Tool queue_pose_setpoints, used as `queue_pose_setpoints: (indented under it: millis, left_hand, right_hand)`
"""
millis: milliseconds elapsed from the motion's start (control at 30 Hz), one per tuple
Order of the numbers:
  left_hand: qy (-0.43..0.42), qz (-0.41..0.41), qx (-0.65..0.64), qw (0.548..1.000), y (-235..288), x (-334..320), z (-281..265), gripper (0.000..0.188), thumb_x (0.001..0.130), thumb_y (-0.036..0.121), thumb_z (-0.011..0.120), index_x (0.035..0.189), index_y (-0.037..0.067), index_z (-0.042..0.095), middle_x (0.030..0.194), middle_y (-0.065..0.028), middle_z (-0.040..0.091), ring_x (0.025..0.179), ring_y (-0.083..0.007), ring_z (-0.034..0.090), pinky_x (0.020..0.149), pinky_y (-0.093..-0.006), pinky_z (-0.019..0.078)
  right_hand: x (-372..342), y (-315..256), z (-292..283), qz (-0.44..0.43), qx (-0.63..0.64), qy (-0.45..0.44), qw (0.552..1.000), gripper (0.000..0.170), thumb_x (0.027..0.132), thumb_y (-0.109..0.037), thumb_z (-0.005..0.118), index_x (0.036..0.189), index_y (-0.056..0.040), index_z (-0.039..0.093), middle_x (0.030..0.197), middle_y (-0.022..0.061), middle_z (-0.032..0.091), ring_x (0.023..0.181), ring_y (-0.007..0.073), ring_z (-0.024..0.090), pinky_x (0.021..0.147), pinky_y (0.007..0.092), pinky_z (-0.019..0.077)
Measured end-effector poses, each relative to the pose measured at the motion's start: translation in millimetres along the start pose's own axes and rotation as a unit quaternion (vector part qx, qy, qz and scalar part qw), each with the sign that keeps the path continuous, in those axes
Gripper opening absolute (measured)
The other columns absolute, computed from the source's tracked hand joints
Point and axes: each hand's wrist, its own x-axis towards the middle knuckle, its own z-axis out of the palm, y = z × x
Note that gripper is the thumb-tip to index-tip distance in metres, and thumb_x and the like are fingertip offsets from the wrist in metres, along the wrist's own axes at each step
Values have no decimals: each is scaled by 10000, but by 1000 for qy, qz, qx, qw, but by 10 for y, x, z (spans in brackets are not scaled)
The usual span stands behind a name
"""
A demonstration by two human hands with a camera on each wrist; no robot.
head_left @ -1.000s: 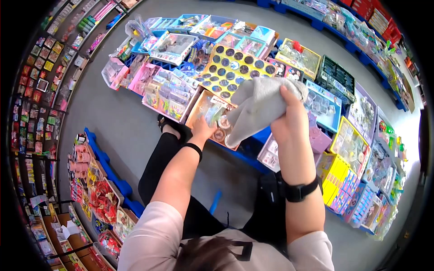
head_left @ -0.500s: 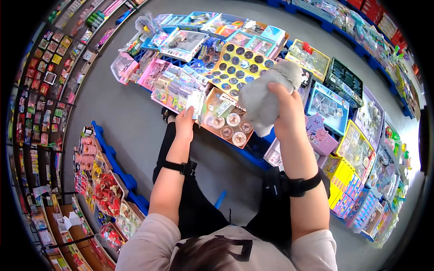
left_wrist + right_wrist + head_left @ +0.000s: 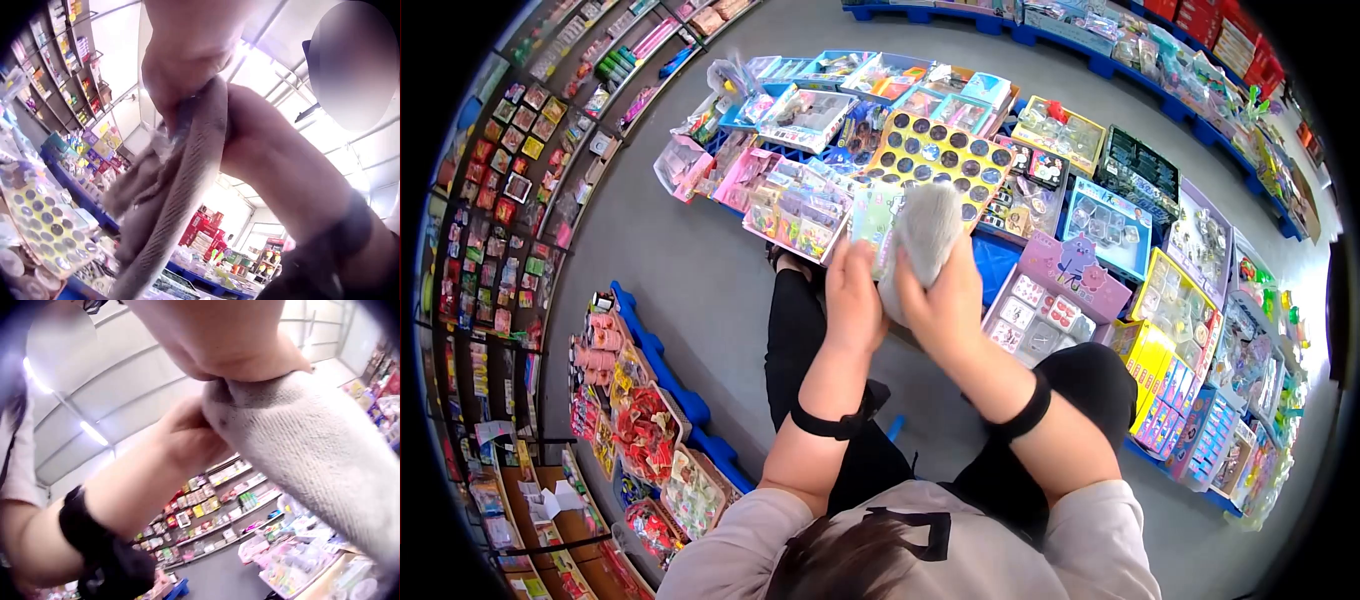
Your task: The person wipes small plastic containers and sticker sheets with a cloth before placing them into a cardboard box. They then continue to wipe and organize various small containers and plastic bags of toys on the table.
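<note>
My left hand (image 3: 855, 295) pinches a flat green printed packet (image 3: 870, 218) by its near edge. Right beside it, my right hand (image 3: 945, 300) grips a bunched grey ribbed cloth (image 3: 930, 225), which overlaps part of the packet in the head view. In the left wrist view the cloth (image 3: 194, 156) hangs down between the two hands, with clear plastic (image 3: 165, 147) behind it. The right wrist view shows the cloth (image 3: 300, 437) filling the space under my right hand (image 3: 219, 337), and my left hand (image 3: 190, 431) close against its end.
Below the hands spreads a low display of boxed small goods, with a yellow tray (image 3: 940, 150) of round dark items. A purple box (image 3: 1080, 275) stands right of the hands. Stocked shelves (image 3: 510, 190) line the left, and a blue pallet (image 3: 670, 370) lies on the floor.
My left hand has lifted the packet from the box of round tubs and brought it rightward beside the cloth. My right hand has moved left with the cloth and turned it upright.
</note>
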Motion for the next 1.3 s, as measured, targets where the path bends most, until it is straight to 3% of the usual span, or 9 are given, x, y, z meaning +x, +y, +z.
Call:
queue_pose_setpoints:
  millis: [67, 333, 433, 533, 867, 967, 1067, 1200, 1300]
  left_hand:
    - [-53, 19, 10, 998, 48, -8, 20, 350, 876, 169, 343, 1157, -25, 419, 1121, -134, 506, 1009, -219, 515, 883, -350, 403]
    - [-162, -54, -130, 977, 260, -236, 29, 458, 857, 238, 358, 1235, -21, 358, 1162, -136, 501, 1059, -223, 507, 899, -363, 412]
    - [-180, -67, -134, 972, 361, -240, 27, 477, 854, 256, 359, 1248, -11, 349, 1161, -130, 504, 1029, -221, 524, 878, -364, 428]
    - [-217, -74, -126, 965, 422, -194, -2, 476, 854, 260, 360, 1247, -8, 352, 1140, -130, 517, 1003, -223, 537, 854, -360, 443]
    - [-73, 14, 184, 980, 307, 21, -123, 204, 857, 181, 529, 1000, 45, 479, 912, -40, 528, 762, -84, 490, 705, -241, 422]
    - [49, 178, 319, 930, 304, 8, -141, 388, 862, 218, 536, 1179, 68, 371, 1113, -84, 462, 942, -127, 478, 768, -284, 419]
    - [-118, 50, 77, 989, 211, -255, 167, 496, 840, 228, 568, 1232, 53, 320, 1149, -86, 435, 976, -144, 451, 772, -268, 424]
    - [-191, -34, -31, 980, 122, -257, 258, 608, 824, 314, 585, 1287, 57, 286, 1172, -78, 444, 1054, -155, 447, 904, -299, 362]
    - [-163, -43, -72, 983, 89, -249, 248, 409, 881, 265, 492, 1222, 58, 400, 1146, -66, 479, 1060, -164, 468, 890, -300, 385]
  right_hand:
    - [-15, -34, -54, -40, -28, 30, 998, 375, 759, -89, 557, 1083, 44, 422, 972, 228, 536, 925, 386, 518, 809, 403, 402]
    - [357, 368, -540, 249, 149, -17, 957, 314, 787, -175, 589, 1036, 2, 517, 913, 109, 600, 815, 188, 587, 720, 293, 457]
    - [487, 205, -743, 398, 401, -79, 821, 316, 825, -235, 567, 1029, 2, 520, 906, 69, 595, 781, 142, 581, 679, 260, 466]
    - [418, 118, -870, 367, 498, -210, 757, 607, 722, -386, 682, 1129, 7, 464, 998, 87, 563, 880, 154, 555, 763, 288, 455]
    - [330, 2, -791, 348, 428, -232, 801, 542, 664, -47, 648, 1162, -25, 433, 996, 70, 542, 920, 155, 526, 790, 291, 438]
    - [315, -14, -770, 257, 260, -127, 922, 516, 667, -60, 637, 1126, -16, 405, 960, 100, 540, 877, 195, 547, 779, 305, 439]
    - [201, -67, -721, 91, 40, -145, 984, 494, 678, -70, 658, 1099, -1, 409, 959, 96, 534, 868, 160, 532, 740, 300, 442]
    - [6, -147, -544, 76, 172, -193, 963, 456, 707, -130, 633, 1066, 11, 388, 924, 206, 532, 862, 338, 552, 723, 373, 430]
    - [66, -55, -532, 58, 135, -168, 975, 451, 759, -104, 597, 1126, 12, 362, 956, 179, 529, 890, 266, 537, 755, 346, 425]
